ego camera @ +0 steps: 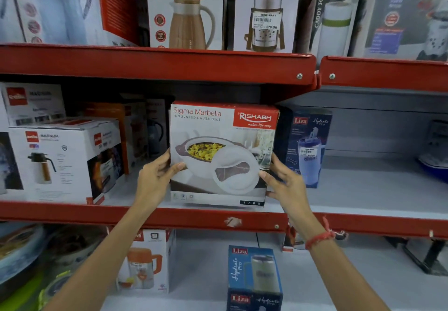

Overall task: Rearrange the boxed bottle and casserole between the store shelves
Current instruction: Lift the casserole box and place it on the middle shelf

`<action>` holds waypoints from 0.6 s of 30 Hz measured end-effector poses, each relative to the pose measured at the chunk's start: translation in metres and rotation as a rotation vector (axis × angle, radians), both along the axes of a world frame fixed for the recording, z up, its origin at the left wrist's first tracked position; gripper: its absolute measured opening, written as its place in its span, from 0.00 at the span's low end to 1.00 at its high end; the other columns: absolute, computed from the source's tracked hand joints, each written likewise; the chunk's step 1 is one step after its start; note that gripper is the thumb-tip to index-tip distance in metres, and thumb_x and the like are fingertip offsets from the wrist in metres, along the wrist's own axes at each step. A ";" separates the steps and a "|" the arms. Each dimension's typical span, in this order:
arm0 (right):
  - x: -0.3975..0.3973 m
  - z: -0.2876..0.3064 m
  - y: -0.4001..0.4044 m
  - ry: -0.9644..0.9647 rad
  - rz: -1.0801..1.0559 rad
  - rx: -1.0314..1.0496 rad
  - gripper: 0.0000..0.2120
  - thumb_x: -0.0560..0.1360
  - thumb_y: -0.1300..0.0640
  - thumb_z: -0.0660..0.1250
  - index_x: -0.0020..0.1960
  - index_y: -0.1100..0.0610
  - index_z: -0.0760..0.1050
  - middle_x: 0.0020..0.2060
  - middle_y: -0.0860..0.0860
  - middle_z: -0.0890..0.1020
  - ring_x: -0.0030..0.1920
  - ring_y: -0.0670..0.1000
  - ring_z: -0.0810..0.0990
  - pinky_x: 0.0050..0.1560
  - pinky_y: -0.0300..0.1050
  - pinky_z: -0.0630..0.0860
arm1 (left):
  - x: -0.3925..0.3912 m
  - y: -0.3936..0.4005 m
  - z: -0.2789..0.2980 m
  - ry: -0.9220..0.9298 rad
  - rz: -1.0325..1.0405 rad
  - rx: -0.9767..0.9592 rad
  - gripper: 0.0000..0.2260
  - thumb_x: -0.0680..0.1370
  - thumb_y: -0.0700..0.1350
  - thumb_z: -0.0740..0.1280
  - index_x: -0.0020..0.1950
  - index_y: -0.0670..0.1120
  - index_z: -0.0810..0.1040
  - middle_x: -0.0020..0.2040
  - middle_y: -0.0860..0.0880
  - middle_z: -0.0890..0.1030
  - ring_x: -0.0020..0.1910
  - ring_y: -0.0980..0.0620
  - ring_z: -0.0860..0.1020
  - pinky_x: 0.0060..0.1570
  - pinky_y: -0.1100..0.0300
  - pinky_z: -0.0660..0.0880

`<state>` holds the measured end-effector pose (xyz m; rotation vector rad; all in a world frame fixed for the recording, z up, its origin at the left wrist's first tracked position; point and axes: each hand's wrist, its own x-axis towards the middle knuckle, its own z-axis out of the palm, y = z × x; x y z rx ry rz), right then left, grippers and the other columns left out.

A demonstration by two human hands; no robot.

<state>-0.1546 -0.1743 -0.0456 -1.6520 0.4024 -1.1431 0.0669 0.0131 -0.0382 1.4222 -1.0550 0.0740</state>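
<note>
On the top shelf stand a white box picturing a brown jug, a "Good Day" box showing a steel flask with a price sticker, and a dark "Caddy 300" box to its right. At the far left of that shelf a large box shows a pale blue jug. On the middle shelf, at the left, two white "Magnum" boxes are stacked, with orange boxes behind them. On the bottom shelf sits a white box picturing an orange jug. Bowls lie at the lower left, blurred.
</note>
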 end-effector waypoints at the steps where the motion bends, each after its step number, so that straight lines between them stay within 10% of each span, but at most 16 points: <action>1: 0.005 -0.003 -0.002 0.004 -0.004 0.005 0.28 0.74 0.62 0.71 0.71 0.46 0.70 0.59 0.42 0.82 0.63 0.46 0.78 0.59 0.56 0.80 | 0.005 -0.002 -0.001 0.011 -0.001 0.008 0.17 0.69 0.58 0.70 0.55 0.73 0.74 0.46 0.72 0.82 0.52 0.64 0.82 0.59 0.54 0.78; 5: 0.018 -0.013 -0.005 0.003 0.013 0.038 0.27 0.74 0.61 0.72 0.60 0.31 0.73 0.65 0.47 0.80 0.62 0.41 0.78 0.62 0.60 0.77 | 0.019 -0.005 -0.013 0.044 0.011 0.012 0.18 0.69 0.55 0.71 0.56 0.70 0.76 0.46 0.69 0.84 0.53 0.62 0.82 0.60 0.52 0.77; 10: 0.021 -0.015 -0.003 0.035 0.022 0.040 0.29 0.74 0.59 0.73 0.53 0.23 0.73 0.66 0.48 0.79 0.67 0.50 0.76 0.47 0.43 0.81 | 0.023 -0.006 -0.026 0.098 0.016 -0.020 0.23 0.68 0.51 0.72 0.63 0.58 0.75 0.51 0.59 0.85 0.49 0.68 0.81 0.55 0.61 0.79; 14: 0.021 -0.016 -0.002 0.041 0.009 0.033 0.29 0.74 0.59 0.72 0.52 0.22 0.73 0.66 0.47 0.79 0.67 0.51 0.74 0.53 0.53 0.80 | 0.021 -0.004 -0.030 0.119 0.031 0.007 0.22 0.68 0.51 0.72 0.61 0.62 0.76 0.46 0.71 0.83 0.52 0.66 0.81 0.54 0.63 0.79; 18: 0.024 -0.019 -0.003 0.037 0.003 0.005 0.29 0.74 0.59 0.72 0.54 0.23 0.72 0.64 0.41 0.79 0.69 0.49 0.73 0.61 0.58 0.77 | 0.023 -0.003 -0.030 0.123 0.025 -0.018 0.27 0.68 0.50 0.72 0.67 0.51 0.75 0.53 0.60 0.84 0.53 0.65 0.81 0.55 0.62 0.79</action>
